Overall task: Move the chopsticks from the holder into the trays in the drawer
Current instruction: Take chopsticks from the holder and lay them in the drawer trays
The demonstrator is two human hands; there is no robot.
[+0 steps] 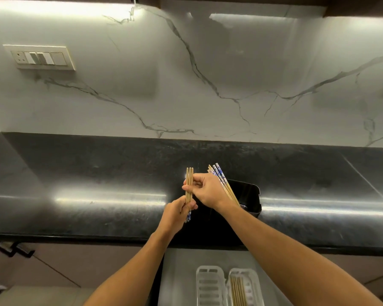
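A black holder stands on the dark counter with several chopsticks leaning out of it, some wooden, some with blue-white ends. My left hand grips the lower part of a small upright bundle of wooden chopsticks, their blue patterned ends poking out below the fist. My right hand pinches the same bundle higher up, just left of the holder. Below, in the open drawer, lie two white slotted trays: the left tray has nothing in it, the right tray holds several wooden chopsticks.
The black counter runs left to right in front of a white marble backsplash. A switch plate sits on the wall at upper left. A dark cabinet handle shows under the counter's left edge.
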